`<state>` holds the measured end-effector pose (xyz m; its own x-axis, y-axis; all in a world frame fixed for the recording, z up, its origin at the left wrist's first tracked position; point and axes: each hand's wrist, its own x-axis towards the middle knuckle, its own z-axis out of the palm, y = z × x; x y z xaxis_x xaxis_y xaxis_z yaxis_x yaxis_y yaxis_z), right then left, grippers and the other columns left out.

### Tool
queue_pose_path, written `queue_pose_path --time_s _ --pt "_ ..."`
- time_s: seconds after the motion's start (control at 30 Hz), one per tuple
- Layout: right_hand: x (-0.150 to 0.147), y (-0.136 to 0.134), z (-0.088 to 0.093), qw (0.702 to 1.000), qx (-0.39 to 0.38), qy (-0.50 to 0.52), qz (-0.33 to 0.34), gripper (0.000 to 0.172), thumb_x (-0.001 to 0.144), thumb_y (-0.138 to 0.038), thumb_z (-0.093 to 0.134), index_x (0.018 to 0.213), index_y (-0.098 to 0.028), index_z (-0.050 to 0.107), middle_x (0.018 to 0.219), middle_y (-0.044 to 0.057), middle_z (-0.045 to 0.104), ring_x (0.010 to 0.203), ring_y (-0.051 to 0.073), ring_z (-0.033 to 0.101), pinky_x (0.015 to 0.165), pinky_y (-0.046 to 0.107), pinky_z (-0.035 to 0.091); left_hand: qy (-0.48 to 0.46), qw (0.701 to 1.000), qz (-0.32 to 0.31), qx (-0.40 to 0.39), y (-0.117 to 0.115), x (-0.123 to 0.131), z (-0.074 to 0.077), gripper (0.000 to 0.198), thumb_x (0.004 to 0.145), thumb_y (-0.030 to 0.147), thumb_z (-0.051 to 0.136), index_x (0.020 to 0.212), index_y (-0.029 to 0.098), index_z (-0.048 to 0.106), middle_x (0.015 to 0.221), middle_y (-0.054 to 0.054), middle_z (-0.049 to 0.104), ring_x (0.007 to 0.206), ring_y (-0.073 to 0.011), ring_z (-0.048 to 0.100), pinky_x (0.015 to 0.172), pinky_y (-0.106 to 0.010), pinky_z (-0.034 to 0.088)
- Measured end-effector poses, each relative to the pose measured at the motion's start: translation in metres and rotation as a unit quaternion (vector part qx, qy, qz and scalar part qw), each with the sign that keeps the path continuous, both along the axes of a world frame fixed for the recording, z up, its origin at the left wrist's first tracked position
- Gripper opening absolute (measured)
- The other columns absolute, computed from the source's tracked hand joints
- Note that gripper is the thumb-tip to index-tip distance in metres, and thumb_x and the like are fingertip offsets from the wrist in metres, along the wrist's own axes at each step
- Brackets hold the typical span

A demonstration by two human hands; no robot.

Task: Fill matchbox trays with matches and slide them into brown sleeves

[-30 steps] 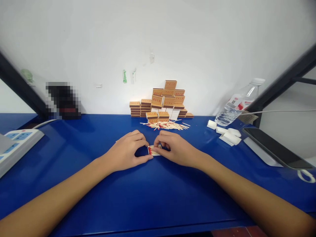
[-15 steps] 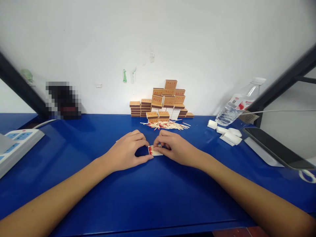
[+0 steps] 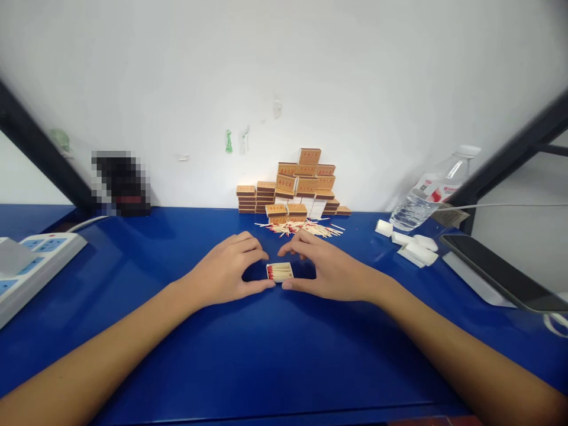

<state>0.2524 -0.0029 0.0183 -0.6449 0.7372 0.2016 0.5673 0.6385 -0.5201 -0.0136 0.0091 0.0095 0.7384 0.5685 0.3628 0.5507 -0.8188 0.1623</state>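
Observation:
A small white matchbox tray (image 3: 280,272) lies on the blue table (image 3: 275,355) between my hands, filled with red-headed matches whose heads point left. My left hand (image 3: 235,269) is at its left side, thumb and fingers apart, the thumb tip near the tray's front left corner. On the right, my right hand (image 3: 331,269) is spread with nothing in it, its thumb at the tray's front edge and its fingers raised behind. Behind the hands lies a heap of loose matches (image 3: 306,228). Stacked matchboxes (image 3: 306,186) stand against the wall beyond it.
At the right are a tilted water bottle (image 3: 428,192), several small white pieces (image 3: 419,249) and a black phone (image 3: 501,269). A power strip (image 3: 39,260) lies at the left. Dark metal bars slope down on both sides.
My right hand has lifted off the matches in the tray and opened, its thumb and fingers now apart. My left hand stays about where it was. The view has shifted slightly.

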Motion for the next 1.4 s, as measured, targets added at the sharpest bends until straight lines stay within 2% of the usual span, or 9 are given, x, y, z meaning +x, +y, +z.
queue_pose_path --time_s 0.13,0.23,0.33,0.53,0.7,0.83,0.97,1.3,1.4 --pt "0.004 0.003 -0.001 0.999 -0.032 -0.023 0.007 0.045 0.088 -0.05 0.078 0.122 -0.024 0.065 0.112 0.006 0.057 0.093 0.02 0.057 0.082 0.036 0.05 0.036 0.997 0.072 0.008 0.007 -0.02 0.028 0.066 0.083 0.071 0.07 0.123 0.017 0.072 0.107 -0.011 0.072 0.102 -0.0295 0.065 0.091 -0.043 0.052" --pt "0.004 0.007 -0.004 0.998 -0.045 -0.033 0.016 0.035 0.089 -0.047 0.077 0.11 -0.022 0.066 0.105 0.005 0.06 0.089 0.02 0.057 0.077 0.034 0.049 0.06 0.983 0.163 -0.061 0.013 -0.04 0.047 0.062 0.079 0.075 0.069 0.105 0.02 0.077 0.092 -0.007 0.072 0.081 -0.0246 0.067 0.075 -0.037 0.051" --pt "0.005 0.01 -0.006 0.999 -0.031 -0.031 0.011 0.029 0.09 -0.045 0.076 0.104 -0.021 0.065 0.099 0.005 0.061 0.086 0.019 0.056 0.075 0.033 0.047 0.086 0.965 0.195 -0.154 0.018 -0.055 0.054 0.061 0.065 0.074 0.079 0.099 0.023 0.079 0.095 -0.006 0.075 0.083 -0.0257 0.068 0.069 -0.034 0.049" --pt "0.009 0.019 -0.007 0.999 -0.032 -0.016 -0.032 0.026 0.091 -0.039 0.074 0.107 -0.021 0.066 0.089 0.002 0.063 0.074 0.016 0.056 0.066 0.03 0.044 0.122 0.958 0.181 -0.187 0.024 -0.056 0.038 0.037 0.078 0.057 0.074 0.094 0.024 0.077 0.088 -0.005 0.074 0.078 -0.0224 0.067 0.065 -0.031 0.046" --pt "0.011 0.018 -0.008 0.999 0.027 -0.024 -0.03 0.034 0.092 -0.039 0.075 0.12 -0.023 0.066 0.109 0.007 0.064 0.088 0.02 0.059 0.077 0.034 0.049 0.091 0.977 0.141 -0.132 0.023 -0.042 0.024 0.035 0.085 0.053 0.07 0.103 0.023 0.075 0.097 -0.005 0.073 0.086 -0.0225 0.066 0.074 -0.034 0.048" --pt "0.008 0.014 -0.01 0.997 0.066 0.023 0.044 0.03 0.097 -0.033 0.07 0.127 -0.029 0.068 0.123 0.009 0.059 0.108 0.023 0.06 0.094 0.039 0.052 0.075 0.983 0.123 -0.114 0.02 -0.035 0.024 0.032 0.089 0.049 0.068 0.105 0.022 0.073 0.099 -0.006 0.073 0.087 -0.022 0.065 0.076 -0.034 0.048" --pt "0.005 0.012 -0.014 0.993 0.093 0.019 0.071 0.025 0.099 -0.027 0.066 0.121 -0.03 0.075 0.122 0.008 0.06 0.107 0.022 0.062 0.097 0.042 0.053 0.069 0.985 0.128 -0.094 0.018 -0.033 0.024 0.031 0.09 0.047 0.067 0.106 0.021 0.072 0.098 -0.005 0.072 0.086 -0.0218 0.065 0.076 -0.034 0.048" --pt "0.01 0.017 -0.017 0.995 0.099 -0.02 0.001 0.049 0.094 -0.038 0.072 0.141 -0.024 0.062 0.131 0.013 0.063 0.128 0.031 0.056 0.109 0.051 0.047 0.029 0.991 0.106 -0.073 0.012 -0.026 0.024 0.032 0.091 0.045 0.066 0.111 0.021 0.07 0.1 -0.006 0.072 0.089 -0.0223 0.066 0.079 -0.035 0.049" --pt "0.014 0.024 -0.019 0.998 0.063 -0.03 -0.004 0.037 0.097 -0.039 0.07 0.13 -0.023 0.067 0.124 0.011 0.067 0.122 0.029 0.059 0.105 0.048 0.048 0.033 0.991 0.096 -0.083 0.013 -0.025 0.023 0.032 0.091 0.044 0.066 0.111 0.021 0.072 0.1 -0.006 0.072 0.087 -0.0219 0.065 0.079 -0.035 0.05"
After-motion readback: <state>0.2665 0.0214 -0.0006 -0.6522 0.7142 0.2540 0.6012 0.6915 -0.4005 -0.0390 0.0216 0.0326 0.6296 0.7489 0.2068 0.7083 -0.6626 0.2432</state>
